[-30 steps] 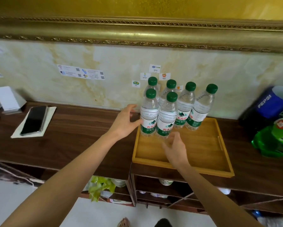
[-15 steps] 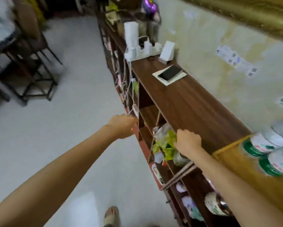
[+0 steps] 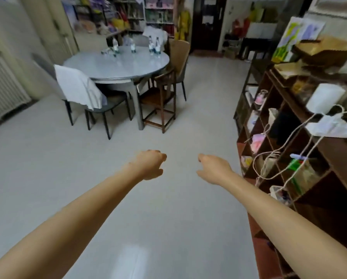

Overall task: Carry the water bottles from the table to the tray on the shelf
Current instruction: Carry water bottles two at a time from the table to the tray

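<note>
The person has turned away from the shelf [image 3: 329, 150] and now faces the round table [image 3: 116, 63] across the room, where several water bottles [image 3: 153, 46] wait, one of them seemingly lying on its side. Both the left hand [image 3: 148, 165] and the right hand [image 3: 214, 168] hang loosely curled and carry nothing, so this looks like the walk back for another load. A second ago those hands were at the tray among six standing bottles; now the tray is out of sight.
</note>
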Demonstrator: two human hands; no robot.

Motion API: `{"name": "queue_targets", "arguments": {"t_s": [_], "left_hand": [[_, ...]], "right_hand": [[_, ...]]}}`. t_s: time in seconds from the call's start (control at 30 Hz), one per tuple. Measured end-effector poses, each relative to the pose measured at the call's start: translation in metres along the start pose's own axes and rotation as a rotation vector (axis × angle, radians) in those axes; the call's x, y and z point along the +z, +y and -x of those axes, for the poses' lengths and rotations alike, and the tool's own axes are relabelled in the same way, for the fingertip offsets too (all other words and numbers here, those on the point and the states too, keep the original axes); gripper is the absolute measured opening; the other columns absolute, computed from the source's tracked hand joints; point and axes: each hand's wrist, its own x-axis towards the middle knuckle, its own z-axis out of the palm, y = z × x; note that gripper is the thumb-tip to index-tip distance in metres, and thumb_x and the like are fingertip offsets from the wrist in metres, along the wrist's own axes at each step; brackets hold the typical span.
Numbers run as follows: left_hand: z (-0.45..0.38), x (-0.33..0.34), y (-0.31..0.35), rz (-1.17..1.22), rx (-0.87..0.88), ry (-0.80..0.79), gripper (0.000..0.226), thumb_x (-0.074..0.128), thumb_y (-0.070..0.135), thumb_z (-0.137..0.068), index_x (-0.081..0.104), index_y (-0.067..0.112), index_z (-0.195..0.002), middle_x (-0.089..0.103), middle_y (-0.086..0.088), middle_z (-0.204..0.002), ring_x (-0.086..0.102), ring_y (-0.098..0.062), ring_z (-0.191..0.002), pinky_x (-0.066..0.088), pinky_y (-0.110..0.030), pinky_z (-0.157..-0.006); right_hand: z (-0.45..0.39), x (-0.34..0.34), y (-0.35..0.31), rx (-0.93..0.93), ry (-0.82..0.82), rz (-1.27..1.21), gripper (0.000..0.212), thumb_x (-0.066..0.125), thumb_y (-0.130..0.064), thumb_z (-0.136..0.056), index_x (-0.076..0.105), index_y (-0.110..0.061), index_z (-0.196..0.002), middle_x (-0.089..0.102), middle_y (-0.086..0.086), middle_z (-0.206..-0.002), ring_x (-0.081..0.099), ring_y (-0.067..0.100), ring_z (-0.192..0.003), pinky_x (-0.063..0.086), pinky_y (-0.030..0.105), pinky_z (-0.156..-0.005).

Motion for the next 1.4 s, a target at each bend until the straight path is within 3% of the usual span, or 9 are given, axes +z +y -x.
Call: {"name": "queue_targets", "arguments": {"t_s": [0.13, 0.3, 0.7, 0.93, 1.17, 1.27, 1.4], "left_hand": [[-0.024, -0.023, -0.099, -0.004, -0.079, 0.031, 0.043, 0.053, 0.033, -0.095, 0.047, 0.019, -0.136, 0.057, -0.004, -0.128, 0.057, -0.026, -0.113, 0.043, -0.032, -0.075], [-0.080, -0.021, -0.195, 0.037, -0.145, 0.006, 0.045, 0.052, 0.033, -0.095, 0.044, 0.019, -0.138, 0.055, -0.004, -0.132, 0.056, -0.026, -0.115, 0.047, -0.034, -0.084], [-0.304, -0.052, -0.391, 0.083, -0.255, -0.002, 0.045, 0.052, 0.033, -0.095, 0.044, 0.019, -0.137, 0.055, -0.003, -0.130, 0.055, -0.025, -0.115, 0.047, -0.038, -0.086], [-0.483, -0.066, -0.467, 0.063, -0.197, -0.015, 0.041, 0.053, 0.033, -0.094, 0.049, 0.019, -0.132, 0.057, -0.003, -0.124, 0.057, -0.025, -0.110, 0.047, -0.037, -0.080], [-0.723, -0.104, -0.488, 0.069, 0.041, -0.018, 0.033, 0.056, 0.033, -0.091, 0.054, 0.022, -0.122, 0.058, 0.000, -0.117, 0.058, -0.022, -0.107, 0.047, -0.032, -0.073], [-0.823, -0.136, -0.477, 0.099, 0.157, -0.017, 0.034, 0.058, 0.029, -0.089, 0.056, 0.021, -0.122, 0.058, 0.000, -0.117, 0.058, -0.021, -0.107, 0.053, -0.037, -0.080], [-0.949, -0.154, -0.445, 0.060, 0.322, -0.078, 0.047, 0.056, 0.035, -0.090, 0.049, 0.021, -0.135, 0.054, -0.002, -0.132, 0.053, -0.025, -0.122, 0.048, -0.042, -0.097]], "right_hand": [[-0.084, -0.020, -0.075, -0.080, 0.022, -0.003, 0.036, 0.051, -0.029, -0.092, 0.048, -0.012, -0.123, 0.058, 0.009, -0.124, 0.057, 0.030, -0.111, 0.046, 0.035, -0.083], [-0.193, -0.037, -0.132, -0.145, 0.015, 0.008, 0.037, 0.051, -0.030, -0.094, 0.048, -0.011, -0.125, 0.057, 0.009, -0.124, 0.056, 0.030, -0.111, 0.048, 0.036, -0.084], [-0.519, -0.097, -0.168, -0.245, 0.017, 0.035, 0.032, 0.050, -0.027, -0.093, 0.047, -0.013, -0.122, 0.058, 0.007, -0.120, 0.057, 0.030, -0.108, 0.049, 0.038, -0.080], [-0.694, -0.114, -0.115, -0.155, -0.016, 0.024, 0.033, 0.052, -0.030, -0.092, 0.047, -0.014, -0.121, 0.059, 0.007, -0.119, 0.058, 0.030, -0.106, 0.048, 0.037, -0.075], [-0.845, -0.146, -0.015, 0.068, -0.003, -0.027, 0.045, 0.051, -0.035, -0.094, 0.044, -0.013, -0.132, 0.056, 0.009, -0.131, 0.055, 0.031, -0.117, 0.049, 0.039, -0.091], [-0.889, -0.170, 0.040, 0.166, 0.040, -0.041, 0.048, 0.051, -0.036, -0.094, 0.041, -0.012, -0.135, 0.055, 0.010, -0.130, 0.055, 0.031, -0.116, 0.047, 0.037, -0.089], [-0.939, -0.179, 0.123, 0.308, 0.028, -0.082, 0.045, 0.050, -0.034, -0.096, 0.039, -0.011, -0.133, 0.055, 0.012, -0.125, 0.056, 0.031, -0.111, 0.046, 0.036, -0.083]]}}
